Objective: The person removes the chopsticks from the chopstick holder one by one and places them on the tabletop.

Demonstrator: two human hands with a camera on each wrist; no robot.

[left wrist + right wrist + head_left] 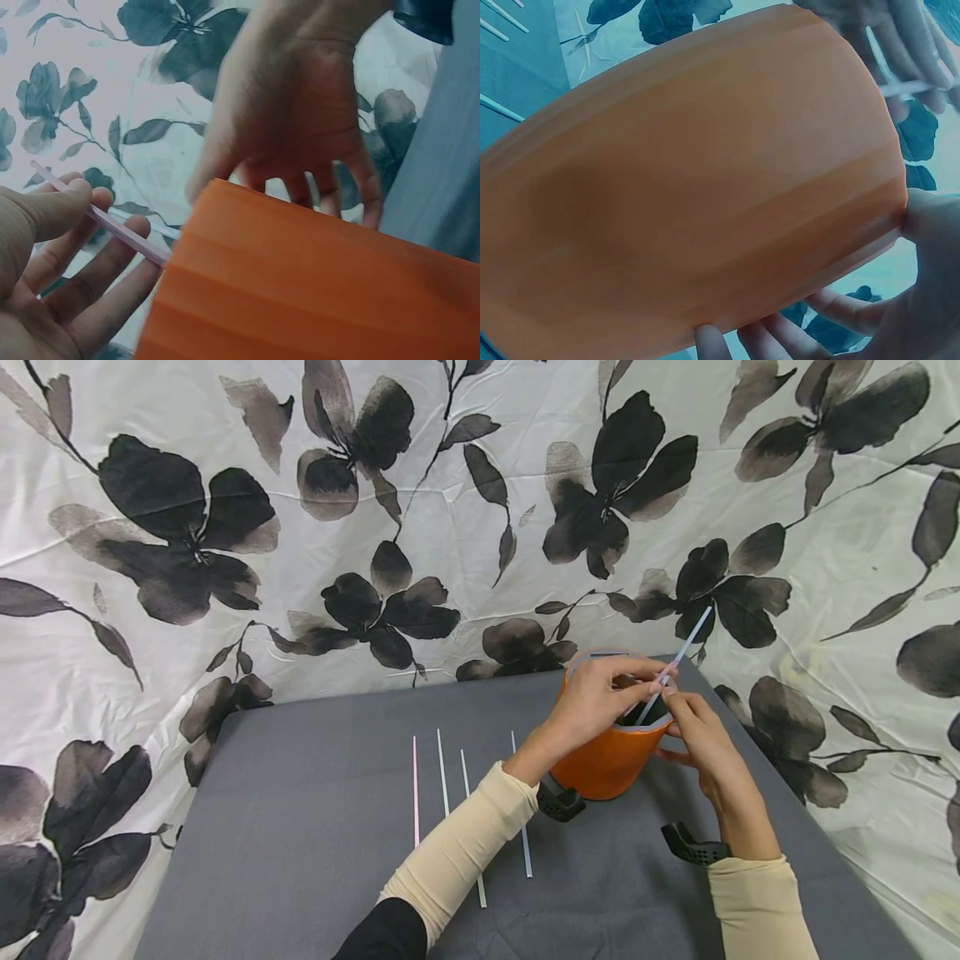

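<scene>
An orange container with a grey inner wall stands at the right of the table. Over its mouth, my left hand pinches a thin pink straw between thumb and fingers, its lower end inside the rim. A pale blue straw leans up out of the container beside it. My right hand grips the container's right side, thumb near the rim and fingers round the outside. What lies deeper in the container is mostly hidden by the hands and the wall.
On the grey table lie a pink straw and several pale straws, roughly parallel, left of the container; my left forearm crosses over some. A floral cloth hangs behind the table's far edge.
</scene>
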